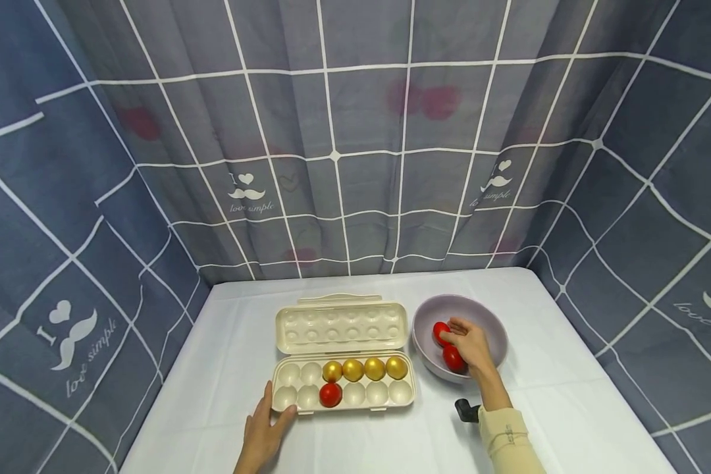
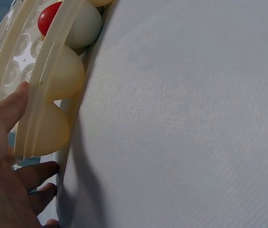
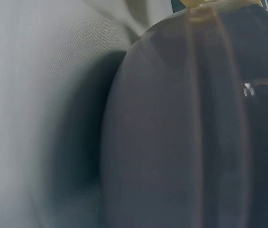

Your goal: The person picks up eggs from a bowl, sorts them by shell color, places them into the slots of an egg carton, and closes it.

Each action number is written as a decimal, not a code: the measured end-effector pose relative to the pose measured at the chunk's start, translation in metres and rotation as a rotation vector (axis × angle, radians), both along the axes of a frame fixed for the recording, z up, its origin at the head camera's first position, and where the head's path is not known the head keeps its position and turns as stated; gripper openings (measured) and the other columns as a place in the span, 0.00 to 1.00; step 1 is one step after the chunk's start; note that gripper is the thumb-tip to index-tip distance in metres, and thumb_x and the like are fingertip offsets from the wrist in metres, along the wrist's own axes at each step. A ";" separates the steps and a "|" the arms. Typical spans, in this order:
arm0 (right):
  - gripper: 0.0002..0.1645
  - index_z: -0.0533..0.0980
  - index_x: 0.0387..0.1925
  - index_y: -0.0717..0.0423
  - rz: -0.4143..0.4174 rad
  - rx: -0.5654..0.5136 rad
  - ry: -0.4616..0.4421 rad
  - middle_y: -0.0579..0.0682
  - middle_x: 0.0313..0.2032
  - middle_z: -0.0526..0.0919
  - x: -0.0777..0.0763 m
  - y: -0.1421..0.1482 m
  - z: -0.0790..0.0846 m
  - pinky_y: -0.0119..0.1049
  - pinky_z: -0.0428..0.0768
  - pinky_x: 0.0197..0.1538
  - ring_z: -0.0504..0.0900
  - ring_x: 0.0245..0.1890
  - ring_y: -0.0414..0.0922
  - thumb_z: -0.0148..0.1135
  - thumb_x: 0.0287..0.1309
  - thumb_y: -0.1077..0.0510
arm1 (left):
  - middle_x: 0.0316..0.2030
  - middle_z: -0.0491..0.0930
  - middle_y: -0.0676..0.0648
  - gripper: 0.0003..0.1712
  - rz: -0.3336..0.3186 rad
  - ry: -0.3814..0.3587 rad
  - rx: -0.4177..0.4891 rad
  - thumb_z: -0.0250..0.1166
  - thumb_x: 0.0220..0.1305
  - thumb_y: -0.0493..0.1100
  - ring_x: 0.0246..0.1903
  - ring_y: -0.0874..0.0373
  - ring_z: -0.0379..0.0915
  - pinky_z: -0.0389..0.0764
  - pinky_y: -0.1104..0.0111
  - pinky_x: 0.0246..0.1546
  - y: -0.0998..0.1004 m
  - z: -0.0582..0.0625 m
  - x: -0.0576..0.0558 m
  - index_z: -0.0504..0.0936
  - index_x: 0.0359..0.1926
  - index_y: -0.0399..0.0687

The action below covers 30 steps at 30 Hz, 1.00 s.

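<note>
**Red Eggs Half Hidden Under a Hand in a Mauve Bowl**

We see two red eggs (image 1: 454,360) in the mauve bowl (image 1: 429,359), both partly covered by the right hand (image 1: 468,342). Its thumb and fingers reach down at the upper egg, but we cannot tell whether they grasp it. The right wrist view shows mostly the bowl's dark outer side; we cannot make out the yellowish shape at its top edge. The right forearm slants in from the lower edge, its pale sleeve (image 1: 506,438) cut off there, beside a partly hidden black object (image 1: 467,411).

Left of the bowl, the egg carton (image 1: 364,409) lies open, with four gold eggs (image 1: 353,370) in its back row and a single red egg (image 1: 330,395) in front. The left hand (image 1: 261,431) spans its near left corner, thumb on the rim, remaining fingers loosely extended; the index finger is largely hidden in the left wrist view.
</note>
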State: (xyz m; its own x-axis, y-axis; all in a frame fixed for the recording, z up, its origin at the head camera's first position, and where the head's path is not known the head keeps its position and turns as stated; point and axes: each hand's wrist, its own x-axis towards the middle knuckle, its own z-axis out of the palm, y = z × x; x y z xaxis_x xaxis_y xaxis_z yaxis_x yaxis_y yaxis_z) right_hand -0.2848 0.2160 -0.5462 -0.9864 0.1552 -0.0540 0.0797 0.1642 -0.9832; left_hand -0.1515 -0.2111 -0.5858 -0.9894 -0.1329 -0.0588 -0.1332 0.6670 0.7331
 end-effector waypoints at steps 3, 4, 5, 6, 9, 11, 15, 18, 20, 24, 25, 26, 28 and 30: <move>0.32 0.68 0.63 0.75 0.023 0.005 -0.008 0.71 0.59 0.74 -0.003 -0.001 0.000 0.51 0.66 0.68 0.73 0.62 0.62 0.65 0.58 0.68 | 0.69 0.53 0.22 0.51 0.000 0.002 -0.004 0.60 0.71 0.57 0.68 0.26 0.47 0.39 0.29 0.63 -0.001 0.000 -0.001 0.45 0.74 0.27; 0.32 0.68 0.63 0.75 0.032 0.007 -0.007 0.71 0.59 0.74 -0.004 -0.001 0.000 0.51 0.65 0.68 0.73 0.62 0.62 0.65 0.58 0.67 | 0.69 0.53 0.22 0.51 0.000 0.002 -0.006 0.60 0.71 0.57 0.69 0.26 0.47 0.38 0.29 0.63 -0.001 0.001 -0.001 0.45 0.74 0.27; 0.33 0.68 0.63 0.75 0.042 0.008 -0.008 0.71 0.59 0.74 -0.004 -0.002 0.000 0.51 0.65 0.68 0.73 0.62 0.62 0.65 0.58 0.67 | 0.69 0.53 0.22 0.51 -0.001 0.002 -0.006 0.59 0.71 0.57 0.69 0.26 0.47 0.38 0.29 0.63 -0.001 0.000 -0.001 0.45 0.74 0.27; 0.33 0.68 0.63 0.75 0.050 0.002 -0.012 0.71 0.59 0.74 -0.005 -0.002 0.000 0.51 0.66 0.68 0.73 0.62 0.62 0.66 0.58 0.67 | 0.69 0.53 0.22 0.51 -0.002 0.001 -0.007 0.59 0.71 0.57 0.69 0.26 0.46 0.38 0.29 0.63 -0.001 0.001 -0.002 0.44 0.74 0.27; 0.32 0.69 0.62 0.74 0.089 0.018 -0.030 0.70 0.58 0.76 -0.006 -0.004 0.000 0.50 0.69 0.66 0.75 0.60 0.61 0.66 0.57 0.67 | 0.69 0.53 0.22 0.51 -0.002 0.004 -0.008 0.60 0.71 0.57 0.69 0.26 0.47 0.38 0.29 0.63 -0.001 0.000 -0.002 0.45 0.74 0.27; 0.32 0.70 0.61 0.73 0.115 0.039 -0.045 0.68 0.56 0.78 -0.006 -0.006 0.000 0.47 0.72 0.63 0.77 0.57 0.59 0.67 0.56 0.66 | 0.69 0.53 0.22 0.51 -0.002 0.002 -0.006 0.60 0.71 0.57 0.69 0.26 0.46 0.38 0.29 0.63 -0.001 0.000 -0.003 0.44 0.74 0.27; 0.31 0.72 0.59 0.73 0.161 0.079 -0.050 0.67 0.54 0.80 -0.007 -0.008 -0.001 0.36 0.76 0.56 0.81 0.52 0.56 0.69 0.55 0.65 | 0.69 0.52 0.22 0.51 -0.002 -0.006 -0.004 0.59 0.71 0.57 0.69 0.26 0.46 0.38 0.29 0.63 -0.001 -0.001 -0.003 0.44 0.74 0.27; 0.31 0.73 0.58 0.74 0.187 0.099 -0.034 0.68 0.54 0.80 -0.007 -0.009 -0.002 0.35 0.76 0.54 0.81 0.52 0.56 0.69 0.54 0.66 | 0.69 0.52 0.22 0.51 -0.001 -0.014 -0.002 0.59 0.71 0.57 0.69 0.26 0.45 0.37 0.29 0.63 -0.002 0.000 -0.003 0.44 0.74 0.27; 0.31 0.73 0.58 0.74 0.198 0.108 -0.030 0.68 0.54 0.80 -0.007 -0.009 -0.002 0.38 0.76 0.55 0.80 0.53 0.58 0.70 0.53 0.66 | 0.69 0.52 0.22 0.51 0.002 -0.016 0.000 0.59 0.71 0.57 0.69 0.26 0.45 0.37 0.29 0.63 -0.002 0.000 -0.002 0.44 0.74 0.27; 0.31 0.74 0.57 0.73 0.245 0.160 -0.039 0.67 0.52 0.81 -0.007 -0.009 -0.006 0.47 0.75 0.59 0.79 0.54 0.59 0.71 0.50 0.67 | 0.69 0.52 0.22 0.51 0.003 -0.012 0.002 0.59 0.71 0.57 0.69 0.26 0.45 0.37 0.29 0.63 -0.001 0.001 -0.002 0.44 0.74 0.27; 0.32 0.74 0.57 0.73 0.266 0.179 -0.042 0.66 0.52 0.81 -0.007 -0.009 -0.007 0.48 0.75 0.59 0.79 0.54 0.59 0.72 0.49 0.67 | 0.69 0.52 0.22 0.51 0.003 -0.012 0.003 0.59 0.71 0.57 0.69 0.26 0.45 0.37 0.29 0.63 -0.001 0.000 -0.002 0.44 0.74 0.27; 0.32 0.74 0.57 0.73 0.290 0.202 -0.042 0.65 0.51 0.82 -0.007 -0.009 -0.007 0.48 0.76 0.58 0.80 0.53 0.58 0.72 0.49 0.67 | 0.69 0.52 0.22 0.51 0.003 -0.012 0.002 0.59 0.71 0.57 0.69 0.26 0.46 0.37 0.29 0.63 0.000 0.000 -0.002 0.44 0.74 0.27; 0.32 0.75 0.56 0.73 0.326 0.234 -0.041 0.63 0.49 0.83 -0.006 -0.010 -0.008 0.45 0.77 0.56 0.81 0.50 0.56 0.72 0.47 0.67 | 0.69 0.53 0.22 0.51 0.003 -0.009 0.007 0.60 0.70 0.57 0.69 0.26 0.46 0.37 0.29 0.63 0.000 0.000 -0.002 0.44 0.74 0.27; 0.31 0.75 0.55 0.73 0.352 0.256 -0.032 0.62 0.47 0.84 -0.005 -0.010 -0.008 0.43 0.77 0.53 0.81 0.49 0.54 0.73 0.47 0.67 | 0.69 0.53 0.22 0.51 0.001 -0.009 0.012 0.60 0.70 0.56 0.69 0.26 0.46 0.37 0.29 0.63 0.001 -0.001 -0.001 0.44 0.74 0.27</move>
